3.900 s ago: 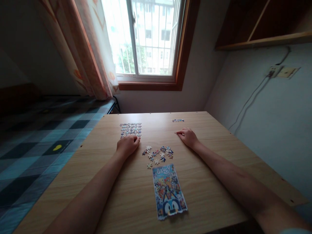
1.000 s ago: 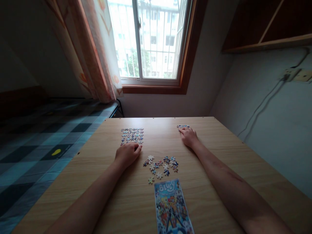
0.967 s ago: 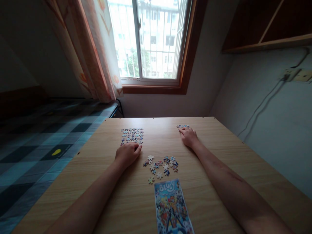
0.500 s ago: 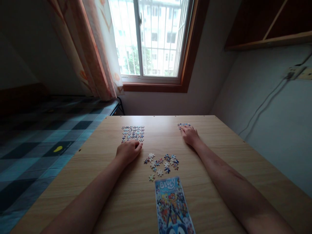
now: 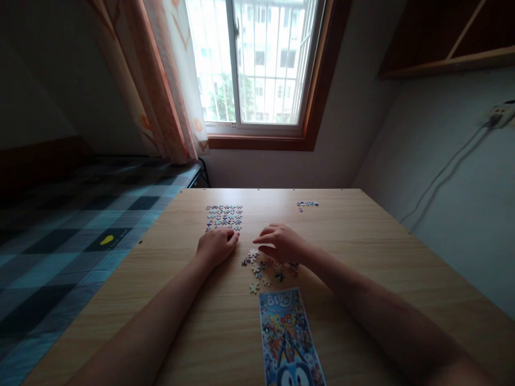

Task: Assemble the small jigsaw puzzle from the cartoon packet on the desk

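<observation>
My left hand (image 5: 217, 246) rests on the table just below a block of jigsaw pieces (image 5: 224, 217) laid out in rows. Its fingers are curled together, and whether anything is inside them is hidden. Over the far side of a loose pile of jigsaw pieces (image 5: 256, 272) hovers my right hand (image 5: 278, 240). Thumb and fingers are apart, pointing left, with no piece visible between them; the hand covers part of the pile. A small row of pieces (image 5: 308, 203) lies near the far edge at right, one piece set below its left end.
A colourful Bluey picture sheet (image 5: 287, 332) lies on the wooden table (image 5: 209, 327) nearest me, below the pile. Left of the table is a bed with a checked cover (image 5: 132, 214). A window (image 5: 265, 69) stands beyond, and a cable (image 5: 442, 161) hangs along the right wall.
My right hand has left the small row at the far right and moved left and nearer to the loose pile, its fingers now apart. My left hand stays in place. The view has shifted slightly.
</observation>
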Action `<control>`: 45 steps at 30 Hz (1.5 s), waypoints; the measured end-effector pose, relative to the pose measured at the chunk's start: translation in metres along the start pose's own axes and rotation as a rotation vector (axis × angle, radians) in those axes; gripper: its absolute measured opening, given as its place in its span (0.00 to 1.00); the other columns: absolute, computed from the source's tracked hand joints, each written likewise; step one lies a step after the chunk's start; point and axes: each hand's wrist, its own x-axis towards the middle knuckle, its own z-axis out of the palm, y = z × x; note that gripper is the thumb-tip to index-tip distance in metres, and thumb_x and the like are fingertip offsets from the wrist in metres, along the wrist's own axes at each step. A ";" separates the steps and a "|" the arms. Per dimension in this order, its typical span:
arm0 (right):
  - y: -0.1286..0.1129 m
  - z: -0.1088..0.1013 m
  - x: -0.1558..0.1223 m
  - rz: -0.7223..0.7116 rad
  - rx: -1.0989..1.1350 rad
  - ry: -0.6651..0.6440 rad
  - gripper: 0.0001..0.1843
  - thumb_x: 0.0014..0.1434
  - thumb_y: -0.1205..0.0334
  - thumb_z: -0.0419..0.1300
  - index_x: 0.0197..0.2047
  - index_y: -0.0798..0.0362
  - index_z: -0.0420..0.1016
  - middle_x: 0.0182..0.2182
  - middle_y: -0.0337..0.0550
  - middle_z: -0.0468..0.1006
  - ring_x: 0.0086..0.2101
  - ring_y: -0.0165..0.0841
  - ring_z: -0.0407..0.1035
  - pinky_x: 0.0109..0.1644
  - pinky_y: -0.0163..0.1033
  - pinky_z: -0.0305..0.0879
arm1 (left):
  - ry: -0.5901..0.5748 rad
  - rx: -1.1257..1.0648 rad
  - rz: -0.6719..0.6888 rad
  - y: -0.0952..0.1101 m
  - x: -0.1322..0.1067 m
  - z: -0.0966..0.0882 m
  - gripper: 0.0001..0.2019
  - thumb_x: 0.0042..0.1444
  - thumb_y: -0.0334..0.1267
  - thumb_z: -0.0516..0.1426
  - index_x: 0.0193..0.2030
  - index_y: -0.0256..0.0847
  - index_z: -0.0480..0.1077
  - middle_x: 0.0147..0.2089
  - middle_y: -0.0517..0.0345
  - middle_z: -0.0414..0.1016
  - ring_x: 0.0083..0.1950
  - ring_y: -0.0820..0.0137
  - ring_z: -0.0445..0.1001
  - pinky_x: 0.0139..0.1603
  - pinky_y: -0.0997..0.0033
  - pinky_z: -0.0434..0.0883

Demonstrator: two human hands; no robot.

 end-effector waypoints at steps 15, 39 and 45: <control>-0.018 0.017 0.002 0.115 -0.144 -0.011 0.09 0.62 0.54 0.63 0.39 0.46 0.83 0.36 0.41 0.82 0.36 0.33 0.71 0.43 0.38 0.61 | 0.013 0.017 -0.001 0.001 0.001 0.001 0.22 0.65 0.51 0.45 0.32 0.44 0.76 0.39 0.53 0.81 0.38 0.63 0.75 0.31 0.68 0.60; 0.124 -0.059 -0.084 1.078 -0.392 0.222 0.11 0.60 0.60 0.59 0.42 0.46 0.82 0.38 0.39 0.83 0.40 0.37 0.76 0.40 0.35 0.67 | -0.023 0.019 -0.006 -0.003 0.003 0.001 0.23 0.65 0.50 0.45 0.33 0.44 0.76 0.41 0.53 0.80 0.40 0.63 0.76 0.33 0.68 0.62; 0.128 -0.049 -0.084 1.017 -0.391 0.136 0.14 0.62 0.54 0.58 0.45 0.43 0.83 0.43 0.41 0.83 0.43 0.39 0.75 0.43 0.38 0.68 | -0.012 0.021 0.003 -0.005 0.004 0.002 0.23 0.65 0.51 0.44 0.34 0.44 0.76 0.42 0.53 0.81 0.41 0.61 0.76 0.34 0.67 0.63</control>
